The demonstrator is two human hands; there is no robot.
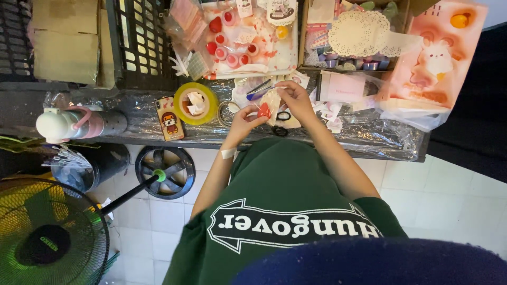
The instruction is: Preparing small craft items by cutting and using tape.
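A phone (169,118) lies left of a tape roll (196,103) on the table (369,142); a bottle (79,123) lies farther left, probably at the near edge.

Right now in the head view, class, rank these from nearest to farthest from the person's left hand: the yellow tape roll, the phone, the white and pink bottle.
From the left hand:
1. Yellow tape roll, just to its left on the table.
2. Phone, beside the roll, further left.
3. White and pink bottle, lying at the table's far left end.

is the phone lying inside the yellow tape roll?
No. The phone lies flat on the table just beside the yellow tape roll, outside its ring.
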